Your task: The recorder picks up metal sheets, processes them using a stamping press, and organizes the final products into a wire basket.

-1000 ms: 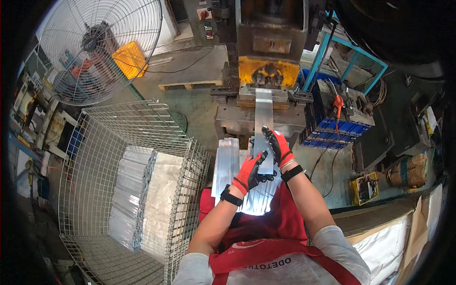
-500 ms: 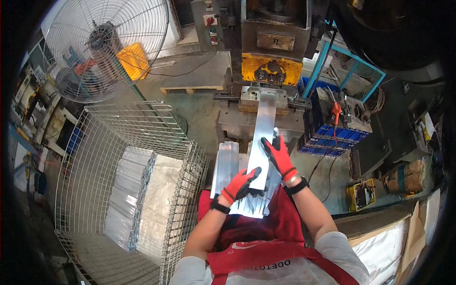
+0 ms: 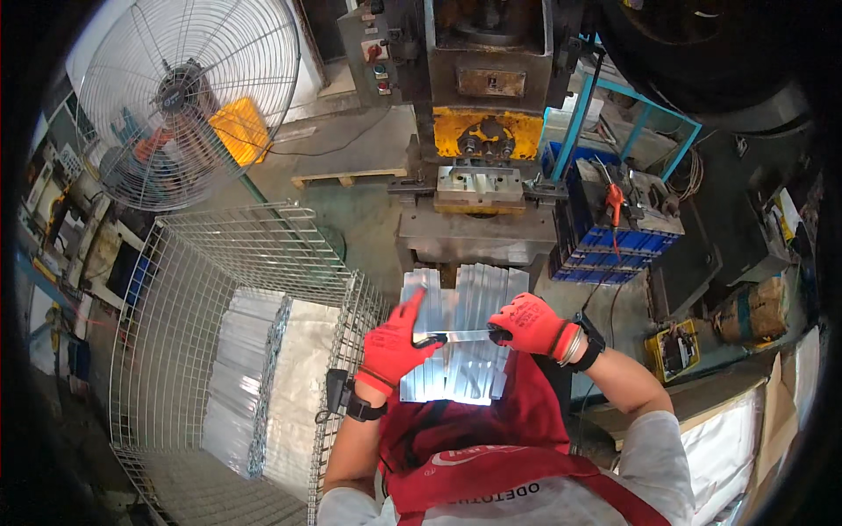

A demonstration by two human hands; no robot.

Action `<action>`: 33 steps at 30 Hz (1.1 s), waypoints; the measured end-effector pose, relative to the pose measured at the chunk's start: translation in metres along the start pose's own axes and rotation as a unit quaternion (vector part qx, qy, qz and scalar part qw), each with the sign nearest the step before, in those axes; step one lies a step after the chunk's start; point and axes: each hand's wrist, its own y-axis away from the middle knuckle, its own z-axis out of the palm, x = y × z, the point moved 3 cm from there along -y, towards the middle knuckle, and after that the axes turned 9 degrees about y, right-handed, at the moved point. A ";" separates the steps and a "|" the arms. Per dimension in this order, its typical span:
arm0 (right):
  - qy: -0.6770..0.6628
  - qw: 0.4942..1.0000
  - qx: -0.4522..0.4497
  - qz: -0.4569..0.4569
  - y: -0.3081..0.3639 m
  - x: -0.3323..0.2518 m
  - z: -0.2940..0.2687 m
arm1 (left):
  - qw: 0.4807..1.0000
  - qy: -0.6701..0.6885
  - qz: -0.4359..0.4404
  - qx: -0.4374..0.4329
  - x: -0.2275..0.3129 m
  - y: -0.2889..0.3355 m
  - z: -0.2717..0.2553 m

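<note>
A silvery metal strip is seen nearly edge-on, level between my two gloved hands. My left hand, in a red glove with black fingertips, grips its left end, thumb on the near edge and a finger stretched upward. On its right end closes my right hand, fingers curled in a matching glove. Just beneath lie stacks of similar metal strips, side by side near my red apron. Beyond them, the die block of a press shows its top surface. The strip's broad face is mostly hidden.
At the left stands a wire mesh cage with more strips and a pale sheet inside. A large fan rises behind it. Blue crates bearing tools and a red-handled air gun stand right of the press.
The strip has come off the die back toward me and turned from lengthwise to crosswise, edge-on. Both hands have moved apart to its ends. The view has shifted slightly.
</note>
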 end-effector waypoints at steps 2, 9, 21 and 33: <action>-0.064 0.993 0.095 -0.001 0.000 0.004 0.000 | 0.997 0.022 0.001 0.071 -0.014 -0.001 0.004; -0.580 0.733 0.200 0.292 -0.033 0.044 0.033 | 0.739 0.655 -0.157 -0.028 -0.051 0.021 0.096; -0.527 0.703 0.379 0.292 -0.089 0.114 0.068 | 0.713 0.686 -0.084 -0.116 0.001 -0.024 0.127; -0.652 0.680 0.261 0.213 -0.086 0.087 0.082 | 0.593 0.750 -0.233 -0.176 -0.005 -0.042 0.131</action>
